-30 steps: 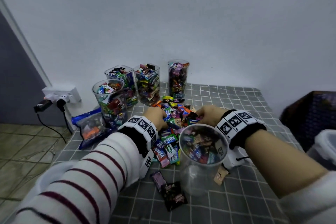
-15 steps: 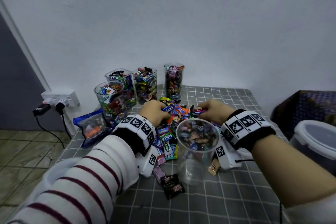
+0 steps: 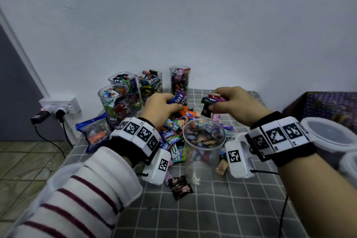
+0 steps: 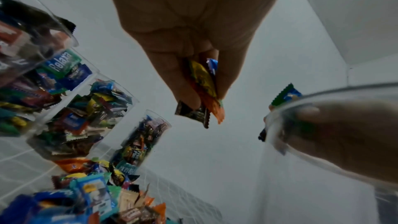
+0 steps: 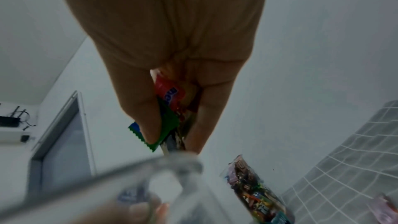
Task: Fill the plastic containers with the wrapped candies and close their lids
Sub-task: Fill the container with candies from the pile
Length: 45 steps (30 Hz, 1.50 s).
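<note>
A clear round container [image 3: 203, 152], partly filled with wrapped candies, stands at the table's middle. Behind it lies a loose pile of wrapped candies [image 3: 174, 137]. My left hand [image 3: 164, 108] is lifted above the pile and grips a handful of candies [image 4: 202, 91]. My right hand [image 3: 231, 102] is raised beyond the container's rim and grips its own bunch of candies [image 5: 170, 108]. Several filled containers without lids [image 3: 117, 102] stand at the back left.
A blue zip bag [image 3: 94, 131] of candies lies at the table's left edge. A white-lidded tub [image 3: 328, 133] sits at the right, beside a dark basket [image 3: 324, 108]. A power strip with plugs [image 3: 58, 106] hangs left of the table. A dark candy [image 3: 179, 187] lies near the front.
Both hands have risen from the candy pile, each with a handful of candies, and now hover behind the middle container.
</note>
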Motion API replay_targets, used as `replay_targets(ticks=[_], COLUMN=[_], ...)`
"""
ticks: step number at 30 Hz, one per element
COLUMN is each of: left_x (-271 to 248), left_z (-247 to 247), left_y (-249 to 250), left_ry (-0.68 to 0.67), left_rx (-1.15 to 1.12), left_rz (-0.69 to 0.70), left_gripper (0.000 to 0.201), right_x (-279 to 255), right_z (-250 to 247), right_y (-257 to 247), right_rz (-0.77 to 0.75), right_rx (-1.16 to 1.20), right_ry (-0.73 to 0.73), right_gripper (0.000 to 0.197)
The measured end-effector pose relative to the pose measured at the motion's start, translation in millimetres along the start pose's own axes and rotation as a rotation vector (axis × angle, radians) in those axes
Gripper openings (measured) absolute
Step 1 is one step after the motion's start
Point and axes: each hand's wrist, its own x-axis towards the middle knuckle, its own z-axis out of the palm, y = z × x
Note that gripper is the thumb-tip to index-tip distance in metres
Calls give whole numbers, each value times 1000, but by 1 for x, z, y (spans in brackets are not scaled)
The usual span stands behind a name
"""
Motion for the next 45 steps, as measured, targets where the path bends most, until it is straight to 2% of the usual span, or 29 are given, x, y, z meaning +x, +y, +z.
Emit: replay_targets(ticks=[8,13,15,18,20,23,25,27,29,31,34,35,39,42,45], left_x=[-21,-27,-28,-32,-35,-40,-43,-45,-48,-51,-55,-56,-60,-65,-68], left_z=[2,2,3,3,3,4,6,9,13,19,29,31,30,31,34], left_y=[12,15,16,22,28,35,39,43,45,43,34,32,31,35,32], left_ry=[8,22,28,19,0,-15,-17,-23,-55,-103,-138,-124,-94,-136,-125], left_rx=[-122,-160,-166,-204,-242,-273,-298,-295,-275,-230,7,80,232,344,395], left_rz=[18,29,42,46,65,104,117,137,158,175,237,257,338,364,417], left_gripper=[13,16,15,16,15,11,8,8,9,12,8,8,17,25,39], right_x=[-25,-32,-34,-37,-38,-43,-48,-52,-54,-54,-55,-55,-55,-55,-54], right_z=[9,18,21,25,27,30,32,35,42,50,58,60,62,63,64], right_y=[-8,-6,-8,-7,-5,2,9,17,26,37,46,48,49,47,49], right_rz=[-67,-82,-88,-125,-136,-170,-143,-43,18,12,-13,-16,-40,-75,-87], right_rx=[-19,-112,-91,-197,-222,-127,-63,82,251,377,493,509,544,579,601], right_ry=[-64,-91,-69,-18,15,96,113,26,-67,-93,-48,-36,-34,-44,-43], right_gripper=[10,26,36,48,49,50,67,98,115,112,78,74,78,68,83])
